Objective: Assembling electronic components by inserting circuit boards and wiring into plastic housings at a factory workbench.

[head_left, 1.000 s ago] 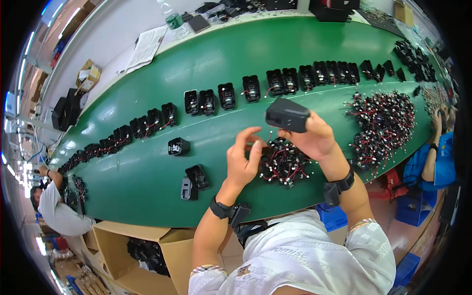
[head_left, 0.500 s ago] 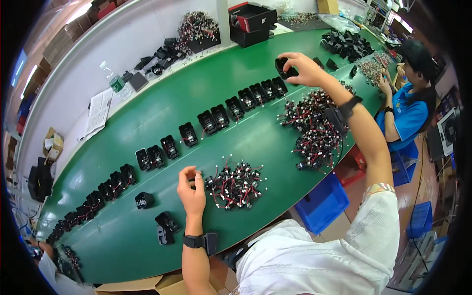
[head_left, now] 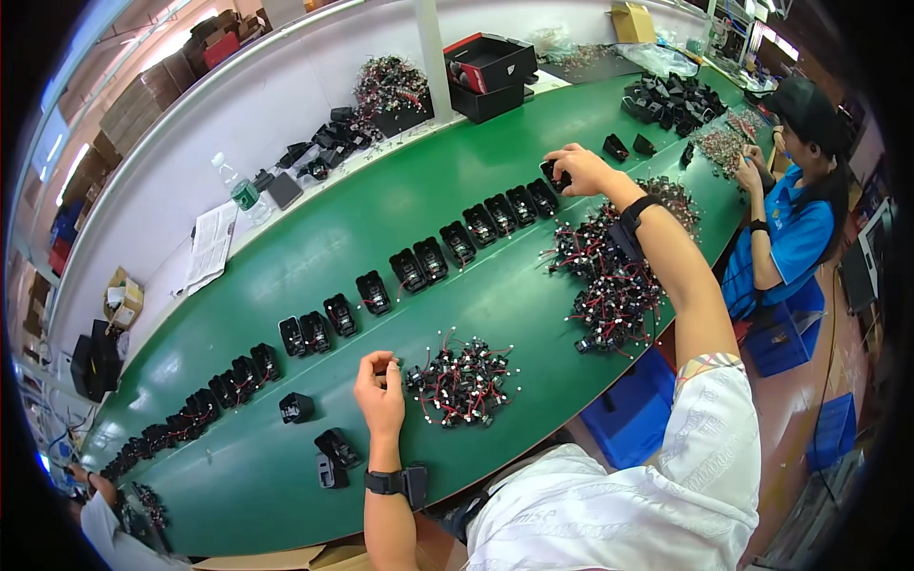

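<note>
My right hand point(head_left: 586, 171) is closed on a black plastic housing point(head_left: 552, 175) at the far right end of a long row. Close beside it in the row stands another open black housing point(head_left: 543, 197). My left hand point(head_left: 381, 392) hovers over the green table point(head_left: 314, 495), its fingers curled toward the thumb. Whether something small sits between those fingertips I cannot make out. Just right of it lies a small pile of black parts with red wires and white connectors point(head_left: 464, 383). A larger pile of such wired parts point(head_left: 609, 271) lies below my right forearm.
A single black housing point(head_left: 296, 408) and a pair of black pieces point(head_left: 335, 457) lie left of my left hand. Black housings point(head_left: 671, 103) are heaped at the far right. A co-worker in a blue shirt point(head_left: 785, 228) sits at right. A water bottle point(head_left: 238, 186) stands on the ledge.
My right hand has come down with the black housing, closer to the end of the row. The left hand stays beside the small pile, fingers still curled. The whole view has shifted slightly.
</note>
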{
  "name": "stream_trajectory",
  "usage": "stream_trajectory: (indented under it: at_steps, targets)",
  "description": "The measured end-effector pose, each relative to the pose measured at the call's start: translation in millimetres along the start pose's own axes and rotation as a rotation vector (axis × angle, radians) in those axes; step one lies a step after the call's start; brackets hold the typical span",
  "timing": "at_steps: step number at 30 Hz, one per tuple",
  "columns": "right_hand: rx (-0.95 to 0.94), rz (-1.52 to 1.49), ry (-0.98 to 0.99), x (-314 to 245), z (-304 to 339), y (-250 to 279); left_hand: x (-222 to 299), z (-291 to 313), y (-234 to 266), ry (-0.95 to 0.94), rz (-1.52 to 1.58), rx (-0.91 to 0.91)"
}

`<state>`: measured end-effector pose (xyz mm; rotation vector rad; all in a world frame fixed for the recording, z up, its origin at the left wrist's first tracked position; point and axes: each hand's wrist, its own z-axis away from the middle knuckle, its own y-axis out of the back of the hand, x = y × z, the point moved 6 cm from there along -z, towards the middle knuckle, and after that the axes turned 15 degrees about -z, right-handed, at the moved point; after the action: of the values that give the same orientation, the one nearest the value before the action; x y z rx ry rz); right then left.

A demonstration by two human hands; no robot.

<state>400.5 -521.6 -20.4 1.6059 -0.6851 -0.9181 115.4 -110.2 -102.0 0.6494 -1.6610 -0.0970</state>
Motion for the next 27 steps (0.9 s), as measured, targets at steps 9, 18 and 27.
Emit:
stream_trajectory:
  at_steps: [9,18,27]
  targets:
    - [-0.107,-0.031,0.047,-6.3,6.4,-8.4,1.8,-0.6,1.0,0.035,-0.033,-0.023]
    - [0.186,-0.262,0.194,-128.0,24.7,27.4,19.0,1.9,7.5,-0.046,-0.170,0.033]
    - [-0.153,-0.576,0.635,-335.6,100.9,-61.3,57.9,14.1,104.3,-0.146,-1.003,0.353]
